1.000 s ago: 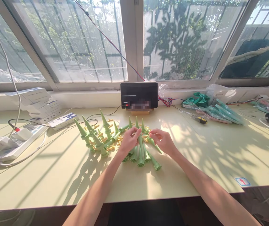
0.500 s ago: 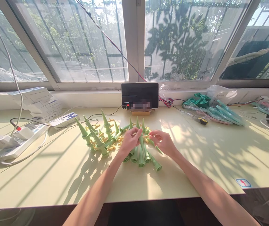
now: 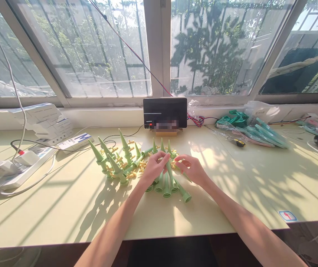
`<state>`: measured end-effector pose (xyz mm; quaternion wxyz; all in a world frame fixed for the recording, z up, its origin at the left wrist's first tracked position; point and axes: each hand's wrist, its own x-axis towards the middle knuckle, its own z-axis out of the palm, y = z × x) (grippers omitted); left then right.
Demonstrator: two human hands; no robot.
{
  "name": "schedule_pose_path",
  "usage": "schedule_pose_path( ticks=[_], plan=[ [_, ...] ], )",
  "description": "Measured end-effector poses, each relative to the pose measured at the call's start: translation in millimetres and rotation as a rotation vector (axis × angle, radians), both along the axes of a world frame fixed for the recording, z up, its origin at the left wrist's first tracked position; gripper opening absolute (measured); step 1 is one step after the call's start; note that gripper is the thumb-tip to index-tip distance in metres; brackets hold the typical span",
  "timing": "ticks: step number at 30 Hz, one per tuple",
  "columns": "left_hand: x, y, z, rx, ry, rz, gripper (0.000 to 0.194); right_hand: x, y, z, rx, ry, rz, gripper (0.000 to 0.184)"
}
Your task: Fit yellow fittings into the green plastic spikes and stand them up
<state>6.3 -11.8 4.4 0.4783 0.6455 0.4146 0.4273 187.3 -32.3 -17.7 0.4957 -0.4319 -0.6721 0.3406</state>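
Observation:
My left hand (image 3: 156, 165) is closed around a green cone-shaped plastic spike (image 3: 169, 171), whose narrow end points up between thumb and fingers. Close by on the right, my right hand (image 3: 191, 167) has its thumb and fingertips pinched, beside small yellow valve-like parts; what they hold is too small to make out. Beneath both hands lie several loose green spikes (image 3: 167, 191), fanned out with their hollow ends toward me. To the left, spikes with yellow fittings (image 3: 118, 171) stand upright in a cluster. Behind my hands, narrow green tips (image 3: 162, 144) stick up.
A dark tablet (image 3: 165, 111) leans on a small stand at the back. White boxes (image 3: 44, 118) and a power strip (image 3: 22, 174) with cables sit at left. Plastic packets (image 3: 267, 133) and a yellow-black tool (image 3: 238, 142) lie at back right. The table (image 3: 203, 218) ends just before me.
My right hand has drawn very slightly away from the small yellow part near my left fingertips. My left hand keeps its grip on the green spike.

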Motion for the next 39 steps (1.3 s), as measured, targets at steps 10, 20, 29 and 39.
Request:
schedule_pose_path(
  ticks=[10,20,29,39],
  plan=[
    [-2.6,-0.9,-0.2,-0.009,0.024,-0.041,0.035,-0.2,-0.6,3.6,-0.009,0.018,-0.021,0.028],
    [0.2,-0.6,-1.7,0.021,0.003,-0.069,0.034,-0.5,0.5,0.0,-0.015,-0.061,-0.026,0.042],
    [1.3,-4.0,4.0,0.027,0.034,-0.096,0.030,-0.7,0.9,-0.2,0.007,-0.142,-0.055,0.054],
    [1.1,-1.3,1.8,0.020,-0.023,-0.074,0.028,2.3,1.0,-1.5,0.034,-0.212,0.025,0.050]
  ],
)
